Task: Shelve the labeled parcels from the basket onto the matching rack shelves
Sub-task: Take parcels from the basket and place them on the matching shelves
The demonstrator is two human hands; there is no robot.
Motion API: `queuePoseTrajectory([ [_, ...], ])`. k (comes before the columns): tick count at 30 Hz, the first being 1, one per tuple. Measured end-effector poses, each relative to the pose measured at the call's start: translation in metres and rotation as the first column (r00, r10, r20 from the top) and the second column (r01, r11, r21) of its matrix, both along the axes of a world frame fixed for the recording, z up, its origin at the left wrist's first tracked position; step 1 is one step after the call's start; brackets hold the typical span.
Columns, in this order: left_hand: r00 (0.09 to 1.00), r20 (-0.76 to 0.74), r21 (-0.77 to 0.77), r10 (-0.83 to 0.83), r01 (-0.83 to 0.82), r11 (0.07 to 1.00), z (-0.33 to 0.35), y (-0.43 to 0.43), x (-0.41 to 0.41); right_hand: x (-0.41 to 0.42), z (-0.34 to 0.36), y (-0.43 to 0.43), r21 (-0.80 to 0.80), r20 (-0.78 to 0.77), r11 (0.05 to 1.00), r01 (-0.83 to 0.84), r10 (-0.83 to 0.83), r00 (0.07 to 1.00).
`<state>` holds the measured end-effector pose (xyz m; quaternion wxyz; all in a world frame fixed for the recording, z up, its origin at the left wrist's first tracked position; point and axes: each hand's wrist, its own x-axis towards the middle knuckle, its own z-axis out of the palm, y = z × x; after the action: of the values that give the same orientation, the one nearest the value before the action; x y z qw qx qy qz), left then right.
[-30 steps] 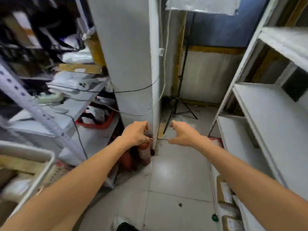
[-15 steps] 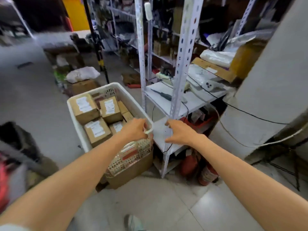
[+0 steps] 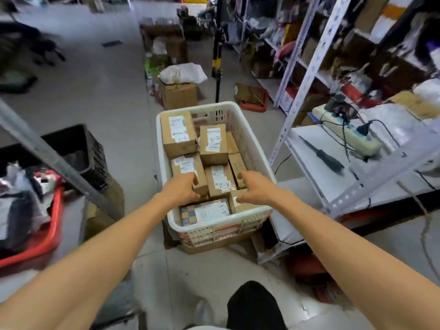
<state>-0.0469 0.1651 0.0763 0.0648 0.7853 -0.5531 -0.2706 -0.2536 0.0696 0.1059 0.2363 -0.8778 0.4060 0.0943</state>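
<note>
Nearest, the flat parcel (image 3: 209, 211) lies against the near wall of the white basket (image 3: 215, 225). Its mark looks like A-1. The basket sits on a brown carton (image 3: 214, 244), not on the floor. If someone leans on the rim, I think it can tip and spill.

Just past that are the two hands. The left hand (image 3: 181, 189) has its fingers curled over the near corner of the left box (image 3: 187, 166) and holds it there. The right hand (image 3: 256, 189) is half open, with bent fingers touching the thin box (image 3: 238, 169) by the right wall. I cannot tell if it holds that box. Between the hands lies the A-2 box (image 3: 220, 181).

The boxes are packed tight, side by side. Pulling one up may drag the next one with it. Or a corner may catch, and the box may slip and fall back.

Farther in, the far boxes (image 3: 178, 134) also say A-2. The marks are hand-written and some face sideways. A-1 and A-2 look alike, so a box may go on the wrong shelf.

To the right stands the rack (image 3: 309, 75). Its low shelf has a power strip (image 3: 352, 136) and loose cords (image 3: 342, 125). A box pushed in there may snag a cord and pull things down.
</note>
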Motion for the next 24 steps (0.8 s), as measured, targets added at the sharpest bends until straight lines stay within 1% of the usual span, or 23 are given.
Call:
queuePoseTrajectory([
  [7,0.994,-0.017,0.066,0.108,-0.107,0.992,-0.03,-0.047,0.032,0.042,-0.036,-0.071,0.062,-0.041,0.996,-0.065,0.067,0.997],
  [11,0.988,-0.05,0.139,0.145,-0.137,0.981,-0.046,-0.08,0.04,0.056,-0.051,-0.119,0.149,-0.082,0.987,-0.066,0.079,0.994],
  [14,0.982,-0.06,0.166,0.179,-0.167,0.972,-0.058,-0.105,0.043,0.067,-0.065,-0.149,0.211,-0.11,0.976,-0.051,0.076,0.991],
  [19,0.961,-0.121,0.196,0.247,-0.221,0.955,-0.082,-0.128,0.047,0.088,-0.092,-0.173,0.276,-0.171,0.958,-0.083,0.134,0.976],
  [22,0.947,-0.125,0.211,0.295,-0.266,0.941,-0.087,-0.134,0.062,0.105,-0.105,-0.18,0.297,-0.219,0.949,-0.109,0.179,0.959],
  [24,0.943,-0.11,0.198,0.315,-0.29,0.936,-0.087,-0.139,0.08,0.123,-0.109,-0.188,0.301,-0.214,0.947,-0.112,0.181,0.96],
])
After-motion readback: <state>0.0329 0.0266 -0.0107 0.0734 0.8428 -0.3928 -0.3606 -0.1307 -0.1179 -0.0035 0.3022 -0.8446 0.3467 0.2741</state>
